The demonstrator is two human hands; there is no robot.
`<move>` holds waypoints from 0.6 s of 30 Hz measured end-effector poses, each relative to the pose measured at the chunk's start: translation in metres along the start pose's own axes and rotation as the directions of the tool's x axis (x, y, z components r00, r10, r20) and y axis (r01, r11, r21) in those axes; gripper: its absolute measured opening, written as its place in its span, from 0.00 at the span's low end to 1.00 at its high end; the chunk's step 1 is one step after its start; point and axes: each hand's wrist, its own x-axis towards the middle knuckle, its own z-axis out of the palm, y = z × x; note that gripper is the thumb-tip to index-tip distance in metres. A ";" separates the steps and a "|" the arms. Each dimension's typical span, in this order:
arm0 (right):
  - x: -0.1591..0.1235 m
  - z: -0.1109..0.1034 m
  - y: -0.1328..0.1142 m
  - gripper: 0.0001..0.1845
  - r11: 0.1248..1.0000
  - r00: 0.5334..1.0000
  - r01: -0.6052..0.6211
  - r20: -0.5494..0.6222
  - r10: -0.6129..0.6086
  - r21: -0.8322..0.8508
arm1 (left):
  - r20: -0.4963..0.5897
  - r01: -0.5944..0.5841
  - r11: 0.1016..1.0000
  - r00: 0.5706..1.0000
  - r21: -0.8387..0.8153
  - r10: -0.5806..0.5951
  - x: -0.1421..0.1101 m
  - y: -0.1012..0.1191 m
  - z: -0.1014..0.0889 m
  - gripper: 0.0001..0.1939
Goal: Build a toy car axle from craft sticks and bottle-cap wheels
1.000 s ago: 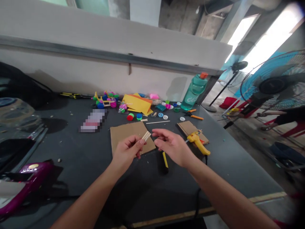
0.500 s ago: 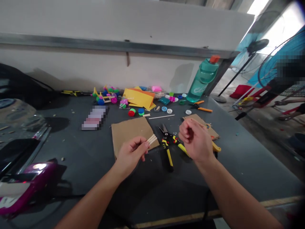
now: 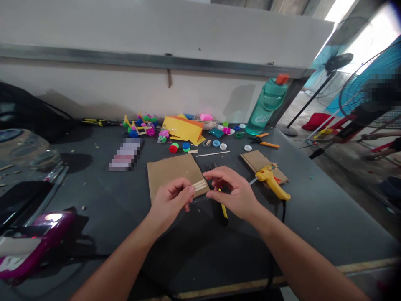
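Note:
Several short wooden sticks (image 3: 199, 185) lie side by side, pinched between the thumb and fingers of my left hand (image 3: 173, 198). My right hand (image 3: 233, 190) is just to their right, thumb and fingers apart, with nothing visible between them. Beneath the sticks a square of brown cardboard (image 3: 171, 169) rests on the dark table. Yellow-and-black pliers (image 3: 223, 209) lie under my right hand, which hides most of them. To the right of that hand, a yellow glue gun (image 3: 273, 184) leans on a smaller cardboard piece (image 3: 252, 158).
A teal bottle (image 3: 263, 106) stands at the back right, near orange-handled pliers (image 3: 267, 143). Yellow paper sheets (image 3: 181, 128), bottle caps (image 3: 186, 146) and colourful small toys (image 3: 142, 125) line the back. A phone (image 3: 125, 154) lies left; a purple device (image 3: 46, 234) sits front left.
My right hand has moved left and opened from a closed shape, coming close to the sticks. The glue gun now shows fully, while the pliers are mostly covered. My left hand stays nearly still.

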 end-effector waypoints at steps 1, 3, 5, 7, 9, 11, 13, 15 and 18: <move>-0.001 0.000 -0.002 0.17 0.997 0.998 0.057 0.014 -0.056 -0.052 | 0.024 -0.001 1.000 1.000 -0.004 0.001 -0.001 0.000 -0.001 0.12; -0.003 0.000 -0.004 0.14 0.981 0.989 0.149 0.020 -0.148 -0.124 | 0.065 -0.002 1.000 0.998 -0.006 0.002 -0.001 -0.002 -0.001 0.12; -0.004 0.000 -0.005 0.12 0.966 0.982 0.189 0.005 -0.191 -0.174 | 0.085 0.001 1.000 0.996 -0.013 0.000 -0.001 -0.003 -0.001 0.11; -0.005 0.000 -0.006 0.11 0.959 0.979 0.194 -0.017 -0.201 -0.208 | 0.094 0.005 1.000 0.996 -0.028 -0.002 -0.001 -0.003 -0.001 0.11; -0.005 0.000 -0.006 0.10 0.952 0.975 0.206 -0.033 -0.218 -0.226 | 0.108 0.006 0.999 0.994 -0.042 -0.002 -0.002 -0.003 -0.001 0.11; -0.004 0.000 -0.006 0.09 0.939 0.962 0.252 -0.048 -0.270 -0.236 | 0.128 0.004 0.999 0.992 -0.044 0.001 -0.002 -0.002 -0.001 0.11; -0.003 0.001 -0.006 0.08 0.919 0.941 0.309 -0.060 -0.332 -0.245 | 0.145 0.002 0.999 0.989 -0.039 0.004 -0.003 -0.003 -0.002 0.12; -0.003 0.001 -0.005 0.08 0.902 0.924 0.350 -0.065 -0.377 -0.253 | 0.152 -0.003 0.999 0.988 -0.032 0.007 -0.003 -0.004 -0.003 0.12; -0.003 0.002 -0.004 0.08 0.895 0.916 0.364 -0.072 -0.394 -0.258 | 0.149 -0.018 1.000 0.989 -0.023 0.021 -0.002 -0.005 -0.003 0.12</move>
